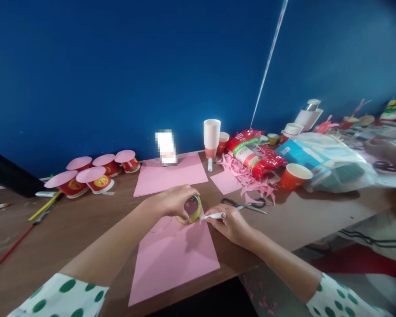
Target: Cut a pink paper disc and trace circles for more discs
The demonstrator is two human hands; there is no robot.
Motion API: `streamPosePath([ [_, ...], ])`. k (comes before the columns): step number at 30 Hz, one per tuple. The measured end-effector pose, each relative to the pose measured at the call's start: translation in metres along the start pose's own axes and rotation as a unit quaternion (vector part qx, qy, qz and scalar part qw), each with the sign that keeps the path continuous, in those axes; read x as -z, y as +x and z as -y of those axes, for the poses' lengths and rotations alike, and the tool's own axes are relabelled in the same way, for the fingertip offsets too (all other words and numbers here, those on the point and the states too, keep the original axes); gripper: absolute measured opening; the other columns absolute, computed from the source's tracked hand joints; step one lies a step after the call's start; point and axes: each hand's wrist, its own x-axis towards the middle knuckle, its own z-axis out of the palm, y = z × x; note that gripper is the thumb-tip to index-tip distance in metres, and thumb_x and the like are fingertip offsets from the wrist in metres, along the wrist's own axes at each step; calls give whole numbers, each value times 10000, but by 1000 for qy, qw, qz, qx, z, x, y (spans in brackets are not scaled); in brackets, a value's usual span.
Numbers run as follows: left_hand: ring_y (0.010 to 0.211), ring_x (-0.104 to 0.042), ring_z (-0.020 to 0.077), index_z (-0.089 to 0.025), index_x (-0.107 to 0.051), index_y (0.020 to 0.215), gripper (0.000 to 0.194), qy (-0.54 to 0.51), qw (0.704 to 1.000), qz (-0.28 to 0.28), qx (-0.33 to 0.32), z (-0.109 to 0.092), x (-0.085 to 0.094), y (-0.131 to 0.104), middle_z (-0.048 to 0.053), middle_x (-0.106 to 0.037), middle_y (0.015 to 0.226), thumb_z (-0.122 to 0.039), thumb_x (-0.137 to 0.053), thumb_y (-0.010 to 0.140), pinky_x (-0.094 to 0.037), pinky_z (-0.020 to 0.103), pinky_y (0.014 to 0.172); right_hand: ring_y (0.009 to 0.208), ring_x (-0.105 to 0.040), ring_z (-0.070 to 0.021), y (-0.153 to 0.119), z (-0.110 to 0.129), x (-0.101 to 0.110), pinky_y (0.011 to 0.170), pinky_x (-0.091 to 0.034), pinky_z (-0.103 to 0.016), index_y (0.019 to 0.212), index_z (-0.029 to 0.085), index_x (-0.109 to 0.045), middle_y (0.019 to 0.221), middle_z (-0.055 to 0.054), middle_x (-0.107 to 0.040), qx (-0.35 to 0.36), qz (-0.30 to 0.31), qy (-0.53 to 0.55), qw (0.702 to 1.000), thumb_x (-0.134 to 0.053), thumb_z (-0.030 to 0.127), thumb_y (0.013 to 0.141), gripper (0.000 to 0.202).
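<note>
1. Beneath the left hand (180,202), a pink sheet (174,268) lies on the brown surface (69,229). This hand is partly closed, thumb and fingers gripping a yellowish tape roll (197,215) near the sheet's upper right edge.
2. Just beside the roll, the right hand (231,223) is curled in a writing grip round a white pen (217,215), its tip close to the roll; I cannot tell whether it touches the paper.
3. Just beyond the right hand lie black-handled scissors (240,207); farther off, pink paper strips (262,189) and a red packet (246,154).
4. Beyond the left hand is a pink paper stack (185,174); farther left stand five red cups (103,184) topped with pink discs (90,174).
</note>
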Motion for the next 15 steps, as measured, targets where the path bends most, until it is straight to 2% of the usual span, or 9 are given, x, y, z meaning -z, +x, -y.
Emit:
streamPosePath([
  [10,922,-538,232,-230,-534,1120,643,4,1000,-8,-9,3,-2,1,58,-570,1051,-262,-701,501,-416,269,689,775,-615,-172,1,-3,0,696,-454,-268,898,189,-615,837,-44,-680,-19,-28,0,999,-517,224,864,110],
  [15,931,-537,233,-228,-521,1151,669,7,1000,-9,-2,1,-2,1,64,-567,1064,-283,-708,511,-426,277,706,781,-617,-177,1,-1,0,721,-453,-280,894,193,-614,839,-45,-682,-14,-17,-10,1000,-520,213,860,102],
])
